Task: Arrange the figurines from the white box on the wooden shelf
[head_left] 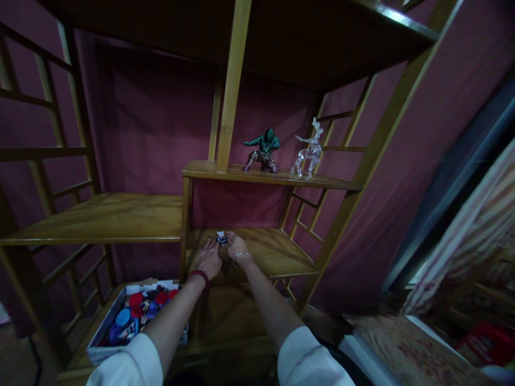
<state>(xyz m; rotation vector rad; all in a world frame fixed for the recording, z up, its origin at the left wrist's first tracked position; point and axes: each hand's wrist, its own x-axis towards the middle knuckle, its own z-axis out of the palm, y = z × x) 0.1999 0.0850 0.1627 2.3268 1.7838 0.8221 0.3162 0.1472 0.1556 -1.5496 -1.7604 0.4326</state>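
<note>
On the middle shelf board (pixel 277 249), a small white-and-dark figurine (pixel 221 236) stands upright between my two hands. From its left side, the fingers of my left hand (pixel 208 258) close on its dark base. My right hand (pixel 236 245) grips it from the right, thumb and fingers drawn together. Parts of the fingertips and the lower edge of the figurine are too small to make out.
A dark green and purple crouching figure (pixel 265 150) and a clear deer figurine (pixel 309 153) stand on the board above. At lower left, a white box (pixel 98 351) holds red- and blue-lidded jars and small items. A wooden upright (pixel 233 86) rises at centre.
</note>
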